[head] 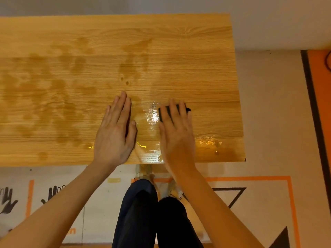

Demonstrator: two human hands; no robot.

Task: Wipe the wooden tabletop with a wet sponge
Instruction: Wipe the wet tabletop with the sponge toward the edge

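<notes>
The wooden counter (114, 68) fills the upper and middle part of the head view, its near edge running across the picture just above the person's wrists and its right end falling short of the right side. Dark damp patches mottle the wood from about 9 o'clock through to 12 o'clock of the two hands, and a glossy wet film (152, 117) shines between the hands, with another bright wet patch near the counter's near right corner, at about 4 o'clock of the right hand. The left hand (116, 129) lies flat on the counter, palm down, fingers straight and close together pointing toward 12 o'clock, thumb out toward the wet film; it holds nothing. The right hand (176, 129) lies just to its right, at 3 o'clock of it, also palm down with straight, slightly spread fingers, pressing on a dark sponge (165, 111). The sponge sits flat on the counter under the right fingers, its dark edges showing at the left of the fingers and past the fingertips toward 1 o'clock; the fingers lie over it rather than curling round it. Below the counter's near edge, at 6 o'clock, the person's dark trouser legs (143, 212) and light shoes stand on a pale floor (265, 111) marked with orange lines, black triangles and black hand prints at 8 o'clock.
</notes>
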